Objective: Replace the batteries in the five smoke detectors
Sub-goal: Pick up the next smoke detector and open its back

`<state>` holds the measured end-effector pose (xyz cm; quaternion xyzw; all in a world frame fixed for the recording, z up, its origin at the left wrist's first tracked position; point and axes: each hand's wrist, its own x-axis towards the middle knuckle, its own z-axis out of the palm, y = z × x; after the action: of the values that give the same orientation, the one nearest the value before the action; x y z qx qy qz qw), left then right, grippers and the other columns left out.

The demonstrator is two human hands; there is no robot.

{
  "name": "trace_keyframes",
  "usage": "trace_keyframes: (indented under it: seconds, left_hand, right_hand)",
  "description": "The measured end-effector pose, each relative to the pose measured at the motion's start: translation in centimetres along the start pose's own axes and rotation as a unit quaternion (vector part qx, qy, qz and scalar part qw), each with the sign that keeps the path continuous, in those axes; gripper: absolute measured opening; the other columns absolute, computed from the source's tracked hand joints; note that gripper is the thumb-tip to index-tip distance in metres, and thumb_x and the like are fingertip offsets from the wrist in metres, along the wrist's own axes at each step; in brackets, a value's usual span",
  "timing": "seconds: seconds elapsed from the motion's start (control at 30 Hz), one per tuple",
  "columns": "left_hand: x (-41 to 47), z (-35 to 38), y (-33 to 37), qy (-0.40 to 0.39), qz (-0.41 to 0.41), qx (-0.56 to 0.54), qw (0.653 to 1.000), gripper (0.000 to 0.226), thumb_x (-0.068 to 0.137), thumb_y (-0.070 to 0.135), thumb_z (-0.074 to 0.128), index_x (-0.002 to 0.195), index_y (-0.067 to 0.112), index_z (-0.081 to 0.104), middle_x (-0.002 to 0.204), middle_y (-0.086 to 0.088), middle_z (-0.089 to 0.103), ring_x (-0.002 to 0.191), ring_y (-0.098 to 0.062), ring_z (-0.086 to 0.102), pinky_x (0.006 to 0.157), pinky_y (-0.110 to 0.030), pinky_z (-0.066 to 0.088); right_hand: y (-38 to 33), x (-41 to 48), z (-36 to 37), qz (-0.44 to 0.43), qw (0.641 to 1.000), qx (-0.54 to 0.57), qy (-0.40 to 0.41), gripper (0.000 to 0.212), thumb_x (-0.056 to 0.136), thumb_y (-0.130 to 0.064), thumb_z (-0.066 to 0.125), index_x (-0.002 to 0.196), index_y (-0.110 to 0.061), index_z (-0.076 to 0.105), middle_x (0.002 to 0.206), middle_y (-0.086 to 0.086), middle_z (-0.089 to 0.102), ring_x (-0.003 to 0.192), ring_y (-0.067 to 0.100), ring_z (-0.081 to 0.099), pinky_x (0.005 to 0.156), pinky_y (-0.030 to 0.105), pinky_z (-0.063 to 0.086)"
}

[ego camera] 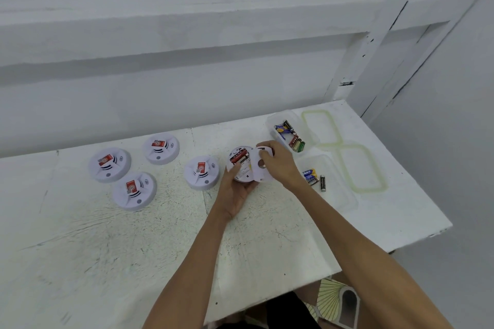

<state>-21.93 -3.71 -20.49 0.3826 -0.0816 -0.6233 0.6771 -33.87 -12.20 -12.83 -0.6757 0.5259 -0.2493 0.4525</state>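
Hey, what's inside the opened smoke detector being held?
In the smoke detector, red batteries fill the compartment. The back cover, held by the right hand, hides its right side; the left hand holds it.

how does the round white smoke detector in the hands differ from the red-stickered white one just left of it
The held smoke detector sits in the left hand, back up, its back cover held aside in the right hand, red batteries showing; the stickered smoke detector lies on the table, front up, closed. Both are round and white.
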Motion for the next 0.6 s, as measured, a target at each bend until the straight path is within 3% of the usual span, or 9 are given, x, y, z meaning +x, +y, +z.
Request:
trace_keyframes:
  seconds: [0.1, 0.17, 0.23, 0.3, 0.5, 0.6]
  left_hand:
    - [0.5, -0.1, -0.2, 0.015, 0.025, 0.052, 0.998, 0.044, 0.105, 0.012, 0.057, 0.148, 0.009, 0.048, 0.143, -0.021, 0.062, 0.126, -0.035, 0.064, 0.091, -0.045, 0.062]
    - [0.5, 0.0, -0.1, 0.03, 0.043, 0.082, 0.995, 0.042, 0.104, 0.014, 0.059, 0.145, 0.011, 0.049, 0.139, -0.018, 0.065, 0.124, -0.034, 0.066, 0.094, -0.048, 0.061]
    - [0.5, 0.0, 0.0, 0.042, 0.068, 0.114, 0.99, 0.041, 0.104, 0.015, 0.061, 0.142, 0.013, 0.049, 0.137, -0.015, 0.067, 0.122, -0.032, 0.068, 0.096, -0.05, 0.06]
    - [0.4, 0.0, 0.1, 0.048, 0.091, 0.138, 0.985, 0.04, 0.104, 0.013, 0.061, 0.142, 0.013, 0.048, 0.135, -0.01, 0.067, 0.119, -0.027, 0.07, 0.095, -0.048, 0.06]
    - [0.3, 0.3, 0.3, 0.065, 0.112, 0.155, 0.979, 0.033, 0.104, 0.014, 0.061, 0.136, 0.02, 0.053, 0.128, -0.006, 0.07, 0.112, -0.024, 0.072, 0.082, -0.04, 0.064]
    - [0.3, 0.4, 0.3, 0.065, 0.105, 0.15, 0.981, 0.031, 0.104, 0.014, 0.06, 0.133, 0.024, 0.055, 0.126, -0.005, 0.071, 0.109, -0.021, 0.074, 0.083, -0.041, 0.064]
  right_hand:
    - [1.6, -1.3, 0.5, 0.025, 0.995, 0.045, 0.081, 0.029, 0.098, -0.01, 0.045, 0.119, -0.013, 0.065, 0.11, 0.004, 0.069, 0.084, 0.015, 0.068, 0.065, 0.009, 0.047]
    - [2.7, -2.1, 1.3, 0.044, 0.992, 0.05, 0.107, 0.031, 0.1, -0.01, 0.041, 0.121, -0.017, 0.063, 0.117, 0.001, 0.067, 0.095, 0.02, 0.067, 0.077, 0.021, 0.051]
    - [3.8, -2.8, 2.1, 0.061, 0.99, 0.049, 0.122, 0.032, 0.1, -0.008, 0.039, 0.121, -0.018, 0.061, 0.118, -0.002, 0.065, 0.093, 0.018, 0.065, 0.078, 0.029, 0.052]
    - [4.6, -3.4, 2.6, 0.074, 0.988, 0.041, 0.13, 0.033, 0.098, -0.005, 0.039, 0.121, -0.018, 0.059, 0.118, 0.0, 0.065, 0.09, 0.015, 0.062, 0.074, 0.027, 0.049]
    - [5.4, -3.3, 3.2, 0.06, 0.99, -0.021, 0.125, 0.037, 0.096, -0.005, 0.048, 0.132, -0.008, 0.053, 0.131, 0.01, 0.059, 0.119, 0.024, 0.056, 0.098, 0.034, 0.047]
    - [5.5, -2.6, 3.2, 0.052, 0.991, -0.033, 0.118, 0.041, 0.094, -0.004, 0.052, 0.135, -0.008, 0.051, 0.133, 0.011, 0.058, 0.121, 0.025, 0.055, 0.096, 0.03, 0.045]
